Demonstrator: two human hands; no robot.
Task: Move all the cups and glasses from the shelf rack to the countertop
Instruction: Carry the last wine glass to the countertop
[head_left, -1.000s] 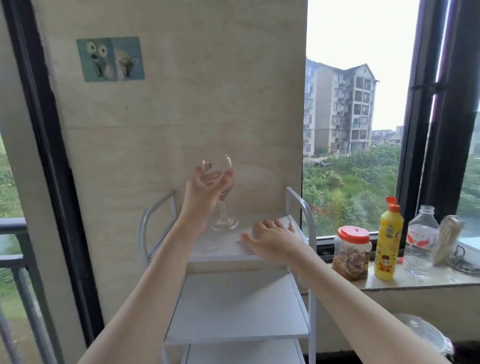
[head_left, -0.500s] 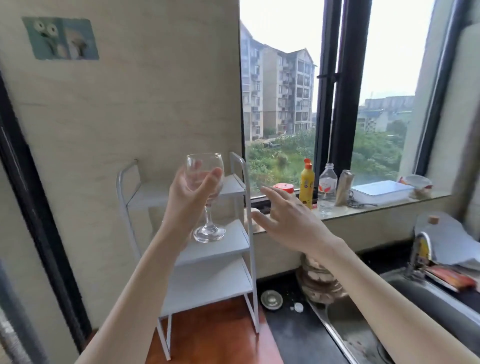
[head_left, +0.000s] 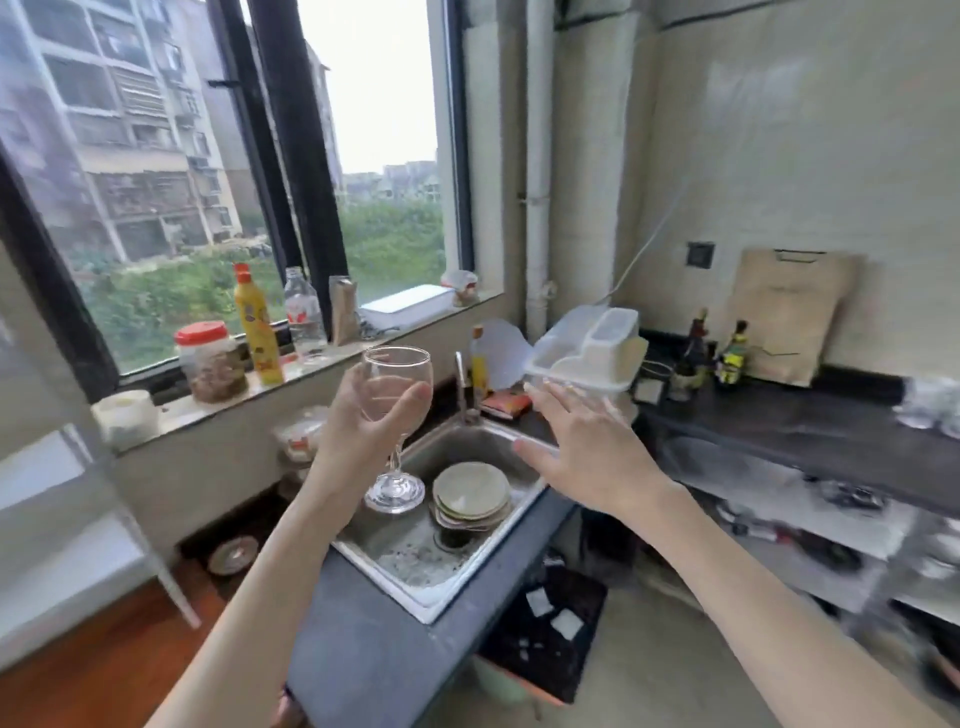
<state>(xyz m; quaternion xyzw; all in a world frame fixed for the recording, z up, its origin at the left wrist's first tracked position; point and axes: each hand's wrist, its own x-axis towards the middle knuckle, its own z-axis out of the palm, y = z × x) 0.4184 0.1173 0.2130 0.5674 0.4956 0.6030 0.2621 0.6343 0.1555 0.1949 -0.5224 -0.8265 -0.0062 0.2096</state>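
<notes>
My left hand (head_left: 358, 421) grips a clear stemmed wine glass (head_left: 397, 384) by its bowl, upright, in the air above the steel sink (head_left: 467, 587). My right hand (head_left: 582, 447) hovers flat with fingers spread to the right of the glass, holding nothing. The white shelf rack (head_left: 67, 525) shows only partly at the left edge, blurred. The dark countertop (head_left: 810, 421) runs along the right wall; several clear glasses (head_left: 930, 410) stand blurred at its far right end.
A stack of plates (head_left: 471, 496) lies in the sink beside a tap (head_left: 461, 382). A jar (head_left: 210, 361), yellow bottle (head_left: 256, 325) and water bottle (head_left: 304, 312) line the windowsill. A white plastic container (head_left: 587, 348), small bottles (head_left: 732, 353) and a cutting board (head_left: 789, 317) stand on the counter.
The view has swung right from the shelf rack to the sink and counter. The left hand carried the wine glass off the rack to above the sink; the right hand moved along, empty.
</notes>
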